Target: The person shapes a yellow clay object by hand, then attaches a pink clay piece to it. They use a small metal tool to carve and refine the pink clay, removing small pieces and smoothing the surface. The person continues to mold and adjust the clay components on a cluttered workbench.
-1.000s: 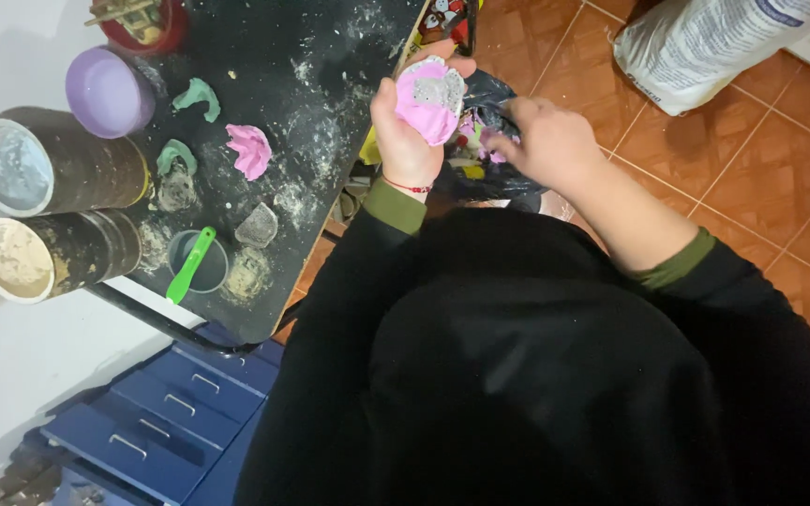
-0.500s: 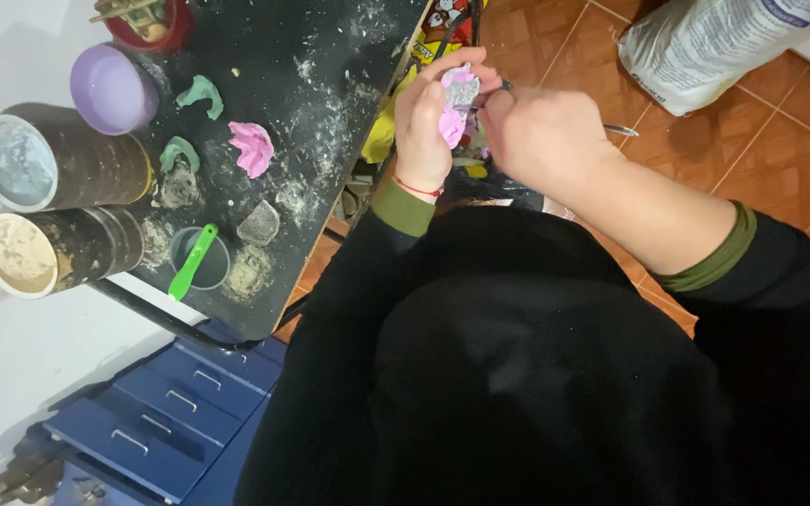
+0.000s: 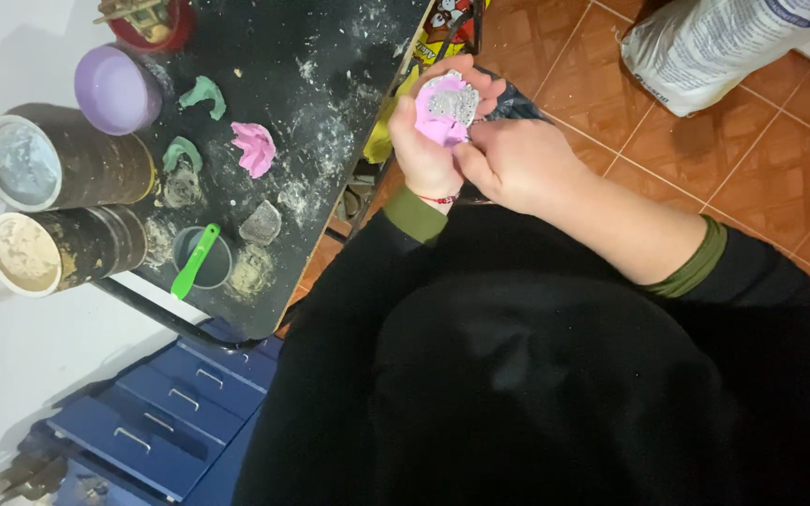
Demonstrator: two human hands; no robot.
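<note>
Since a moment ago the right hand [image 3: 517,164] has slid down off the pink mould [image 3: 444,111], baring its grey filling. Left hand [image 3: 433,141] cups the mould, fingers curled round it, at twelve o'clock; the right presses its lower edge. On the black table [image 3: 349,56], at ten o'clock, lies another pink mould [image 3: 255,148]

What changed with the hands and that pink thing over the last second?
The right hand moved in from beside the pink mould and now closes against it. The left hand keeps cupping the mould, which now shows its grey-filled face after being turned edge-on. On the black table, the tins, cups and other moulds stayed put.
</note>
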